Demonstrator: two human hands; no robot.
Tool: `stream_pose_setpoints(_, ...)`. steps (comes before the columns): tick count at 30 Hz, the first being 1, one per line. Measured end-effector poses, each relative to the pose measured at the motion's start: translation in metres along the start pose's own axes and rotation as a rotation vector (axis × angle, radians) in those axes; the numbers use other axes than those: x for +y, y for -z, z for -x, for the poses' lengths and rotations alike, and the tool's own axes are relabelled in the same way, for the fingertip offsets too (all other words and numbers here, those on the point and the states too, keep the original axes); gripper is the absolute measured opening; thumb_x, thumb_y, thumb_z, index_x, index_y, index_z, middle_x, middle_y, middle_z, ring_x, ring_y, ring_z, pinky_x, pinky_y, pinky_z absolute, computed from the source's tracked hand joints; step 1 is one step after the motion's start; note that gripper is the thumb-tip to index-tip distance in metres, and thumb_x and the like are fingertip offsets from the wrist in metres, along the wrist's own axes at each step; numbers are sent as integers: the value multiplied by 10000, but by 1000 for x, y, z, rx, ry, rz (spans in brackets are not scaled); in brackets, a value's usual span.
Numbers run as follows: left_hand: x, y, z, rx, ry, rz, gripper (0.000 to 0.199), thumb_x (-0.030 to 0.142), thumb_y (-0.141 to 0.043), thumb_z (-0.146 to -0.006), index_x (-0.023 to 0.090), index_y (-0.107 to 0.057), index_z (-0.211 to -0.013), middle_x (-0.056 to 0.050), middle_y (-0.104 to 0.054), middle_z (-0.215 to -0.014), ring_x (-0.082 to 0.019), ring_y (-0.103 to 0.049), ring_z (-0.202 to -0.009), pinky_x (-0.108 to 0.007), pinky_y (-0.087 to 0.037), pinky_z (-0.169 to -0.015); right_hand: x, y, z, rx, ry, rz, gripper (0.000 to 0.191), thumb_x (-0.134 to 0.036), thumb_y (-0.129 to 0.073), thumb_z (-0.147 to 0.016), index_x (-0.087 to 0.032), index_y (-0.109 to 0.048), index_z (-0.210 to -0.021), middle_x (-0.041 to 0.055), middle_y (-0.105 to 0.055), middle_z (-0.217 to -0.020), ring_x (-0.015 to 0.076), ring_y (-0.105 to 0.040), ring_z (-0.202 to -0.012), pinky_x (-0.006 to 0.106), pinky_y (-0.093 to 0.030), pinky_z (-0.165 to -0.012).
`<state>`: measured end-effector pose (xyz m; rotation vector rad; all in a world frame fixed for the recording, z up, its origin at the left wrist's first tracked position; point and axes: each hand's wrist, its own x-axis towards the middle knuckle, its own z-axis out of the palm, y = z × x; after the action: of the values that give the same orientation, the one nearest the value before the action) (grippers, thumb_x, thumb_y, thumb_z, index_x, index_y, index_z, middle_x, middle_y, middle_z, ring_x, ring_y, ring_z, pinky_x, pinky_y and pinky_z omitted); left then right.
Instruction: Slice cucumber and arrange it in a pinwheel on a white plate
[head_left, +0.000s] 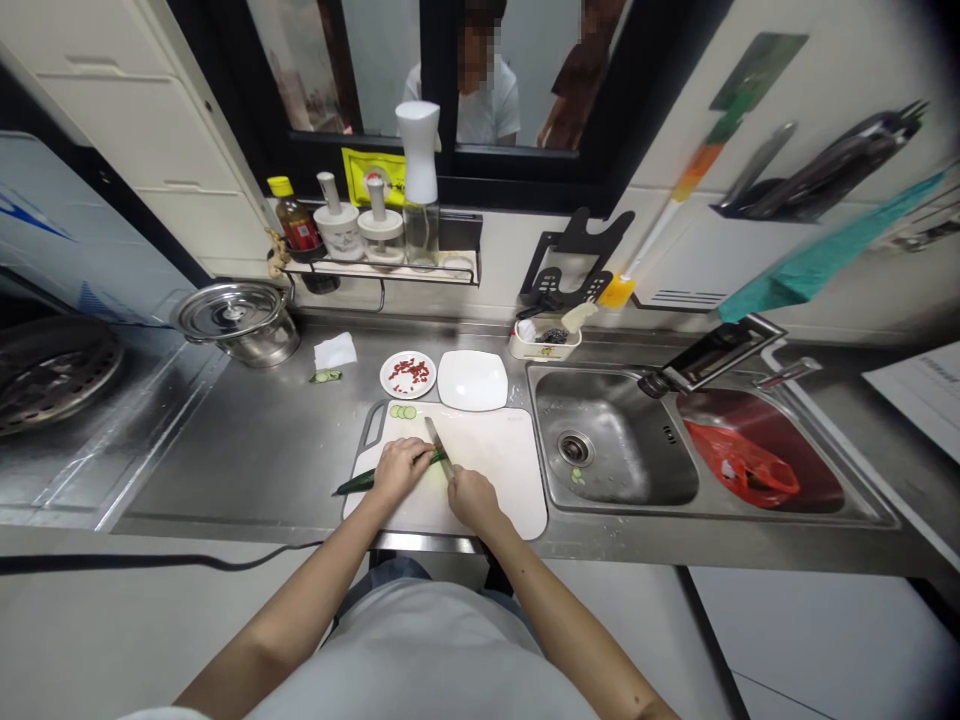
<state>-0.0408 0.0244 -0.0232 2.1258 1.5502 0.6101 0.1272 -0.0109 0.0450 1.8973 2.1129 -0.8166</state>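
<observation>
A dark green cucumber point(355, 484) lies slantwise across the white cutting board point(510, 480), its left end past the board's edge. My left hand point(402, 468) is closed over it, pressing it down near its right end. In my right hand point(474, 499) is a kitchen knife point(438, 444), its blade pointing away from me and set at the cucumber's right end. Several pale cucumber slices point(403, 411) rest at the board's upper left. Behind the board stand a round plate point(387, 378) with chopped red pieces and a white square plate point(472, 380).
On the right is a steel sink point(622, 450) with a faucet point(705, 355) and a red plastic bag point(739, 465). A lidded pot point(259, 335) stands at the back left, near a white paper point(335, 351). Bottles fill the wall shelf point(450, 272). People show behind the window.
</observation>
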Motion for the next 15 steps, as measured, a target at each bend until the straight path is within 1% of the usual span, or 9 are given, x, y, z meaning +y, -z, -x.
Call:
stream_pose_setpoints(6,1,0,0,0,11,-1,227,343,-512,-926,262,-718,-977,-22,-709,-959,-178,-606,-919,-312,-420,-845,6,-2,13,-33,-13,5,320,-142,-371,-928,-95,-612,-1133,169,-699,-1006,252,-654,-992,301,-458,-787)
stream_pose_setpoints(15,0,0,0,5,7,-8,212,334,-518,-921,271,-713,-976,-15,-711,-963,-180,-609,-922,-309,-420,-837,1,-5,1,-26,-16,-2,313,-137,-377,-918,-101,-611,-1122,173,-694,-1020,247,-653,-998,300,-462,-794)
